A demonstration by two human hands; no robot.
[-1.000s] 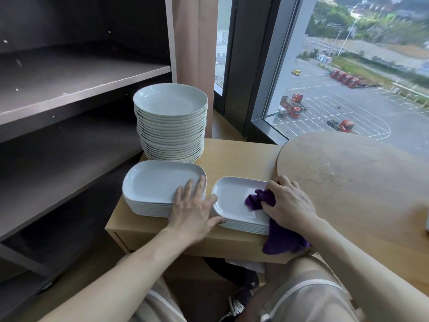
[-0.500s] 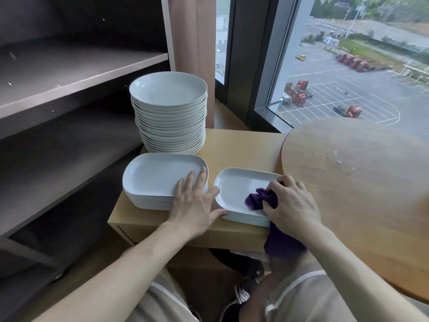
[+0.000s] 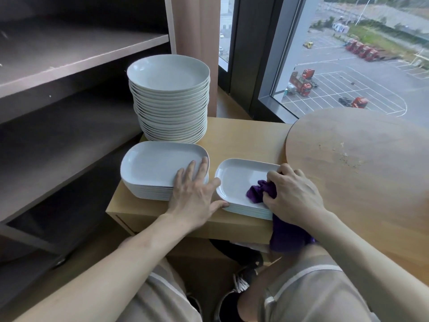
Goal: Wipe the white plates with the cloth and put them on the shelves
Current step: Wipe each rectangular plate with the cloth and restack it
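Three stacks of white plates stand on a small wooden cabinet point(image 3: 243, 138): a tall stack of round plates point(image 3: 169, 98) at the back, a stack of large rectangular plates point(image 3: 153, 166) front left, and a low stack of small rectangular plates point(image 3: 234, 180) front right. My right hand point(image 3: 294, 194) grips a purple cloth point(image 3: 257, 192) and presses it on the top small plate; the cloth's tail hangs below the cabinet edge. My left hand point(image 3: 195, 194) lies flat with straight fingers on the large rectangular stack, thumb against the rim of the small stack.
Dark grey shelves point(image 3: 76, 54) fill the left side, two boards in view with nothing on them. A round wooden tabletop point(image 3: 362, 163) adjoins the cabinet on the right. A curtain and a window stand behind. My knees and shoes are below.
The purple cloth under my right hand has slid slightly over the top small plate. My left hand stays flat on the large stack. The camera view has shifted a little.
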